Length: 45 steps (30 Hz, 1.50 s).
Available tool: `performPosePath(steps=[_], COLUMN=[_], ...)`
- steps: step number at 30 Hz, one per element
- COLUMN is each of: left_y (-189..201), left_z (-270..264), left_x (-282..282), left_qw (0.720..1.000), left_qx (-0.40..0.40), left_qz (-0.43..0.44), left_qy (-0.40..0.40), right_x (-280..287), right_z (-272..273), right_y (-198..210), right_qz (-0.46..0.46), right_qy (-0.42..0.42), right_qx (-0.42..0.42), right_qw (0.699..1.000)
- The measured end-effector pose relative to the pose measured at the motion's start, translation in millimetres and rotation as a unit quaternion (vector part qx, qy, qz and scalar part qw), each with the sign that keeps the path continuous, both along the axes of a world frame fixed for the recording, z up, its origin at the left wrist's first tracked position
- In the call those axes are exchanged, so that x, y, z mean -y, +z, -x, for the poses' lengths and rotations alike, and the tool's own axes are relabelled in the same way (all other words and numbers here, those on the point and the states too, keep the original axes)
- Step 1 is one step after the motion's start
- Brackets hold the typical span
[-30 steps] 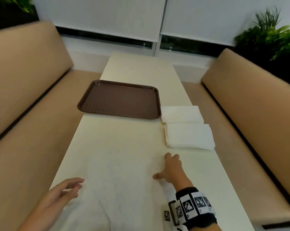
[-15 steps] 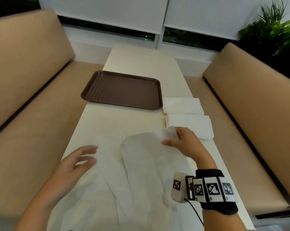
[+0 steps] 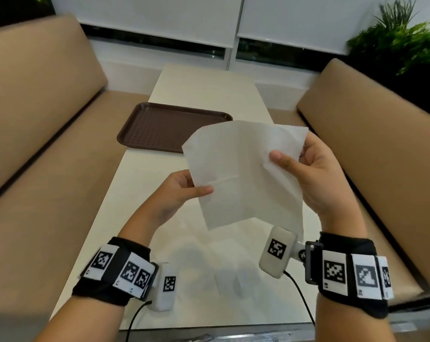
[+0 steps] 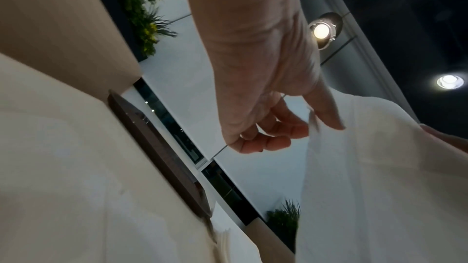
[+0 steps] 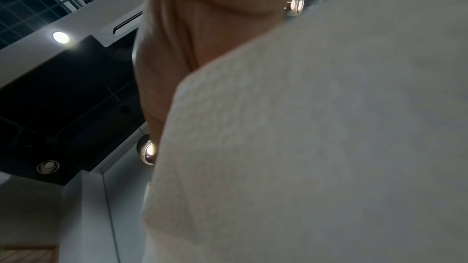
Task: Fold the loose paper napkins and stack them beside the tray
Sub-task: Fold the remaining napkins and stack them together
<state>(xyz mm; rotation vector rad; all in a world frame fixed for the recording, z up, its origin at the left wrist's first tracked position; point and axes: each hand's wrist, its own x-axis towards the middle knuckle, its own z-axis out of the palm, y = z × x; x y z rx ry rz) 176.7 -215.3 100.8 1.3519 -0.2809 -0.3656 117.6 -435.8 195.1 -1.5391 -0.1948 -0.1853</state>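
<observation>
Napkin [image 3: 243, 174] pinched by both hands, hiding folded stack; right wrist view blocked

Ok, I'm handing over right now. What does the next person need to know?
Left hand pinches the napkin's left edge; right hand pinches its upper right corner.
The napkin hangs in the air over the table, opened out, not yet folded.
The tray sits further up the table, empty.
More loose napkins lie under the wrists.
A folded stack shows in the left wrist view, beside the tray.
Left: fold this one, stack it, then the others.
</observation>
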Motion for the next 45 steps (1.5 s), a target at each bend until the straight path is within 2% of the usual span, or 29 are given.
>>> performPosePath(steps=[6, 11, 14, 18, 22, 26, 30, 32, 37, 39, 42, 45], left_y=[14, 32, 46, 64, 83, 92, 94, 92, 88, 86, 83, 81], left_z=[-8, -19, -22, -25, -23, -21, -22, -22, -21, -21, -23, -28], left_x=[1, -14, -18, -22, -24, -18, -20, -25, -31, -34, -39, -40], left_qw=[0.998, 0.994, 0.991, 0.977, 0.976, 0.977, 0.978, 0.979, 0.979, 0.98, 0.986, 0.993], left_qx=[0.033, 0.103, 0.136, 0.197, 0.206, 0.207, 0.193, 0.188, 0.176, 0.17, 0.155, 0.11], left_qz=[0.028, 0.02, -0.014, -0.063, -0.014, 0.004, 0.009, 0.004, 0.006, 0.005, -0.02, -0.034], left_qy=[0.052, 0.018, 0.004, 0.055, 0.063, 0.051, 0.074, 0.081, 0.101, 0.1, 0.059, 0.024], right_x=[17, 33, 37, 46, 44, 14, 0, 1, 13, 18, 16, 14], right_z=[10, 15, 19, 19, 5, -15, -21, -20, -28, -26, -15, -5], right_y=[0, 1, 1, -3, -15, -32, -38, -33, -28, -26, -18, -14], right_qz=[0.028, 0.067, 0.097, 0.231, 0.333, 0.282, 0.134, 0.103, 0.098, 0.082, 0.071, 0.035], right_qy=[0.016, 0.036, 0.062, 0.086, -0.01, -0.066, -0.097, -0.108, -0.148, -0.111, 0.049, 0.167], right_qx=[0.039, 0.073, 0.067, 0.02, 0.023, 0.086, 0.125, 0.146, 0.223, 0.211, 0.136, 0.044], right_qw=[0.999, 0.994, 0.991, 0.969, 0.942, 0.953, 0.978, 0.978, 0.958, 0.968, 0.987, 0.984])
